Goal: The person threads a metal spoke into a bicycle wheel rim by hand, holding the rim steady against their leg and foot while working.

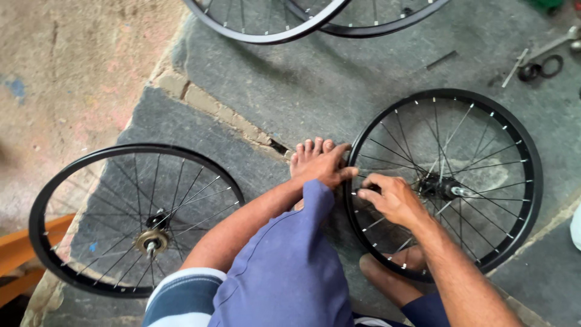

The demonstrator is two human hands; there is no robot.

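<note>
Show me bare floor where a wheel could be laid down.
Bare grey floor lies between the two rims at the top and the right wheel. Crowded: top right has loose rings; between left wheel and right wheel sit feet and both hands.

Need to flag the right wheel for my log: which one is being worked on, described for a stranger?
On the grey stone floor, look right of the bare foot. The black spoked wheel lying flat there has both hands on its left rim and spokes; the wheel to the left, with a brass-coloured hub, lies untouched.

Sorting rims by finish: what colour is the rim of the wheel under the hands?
Black rim, silver spokes; the head view shows it.
</note>
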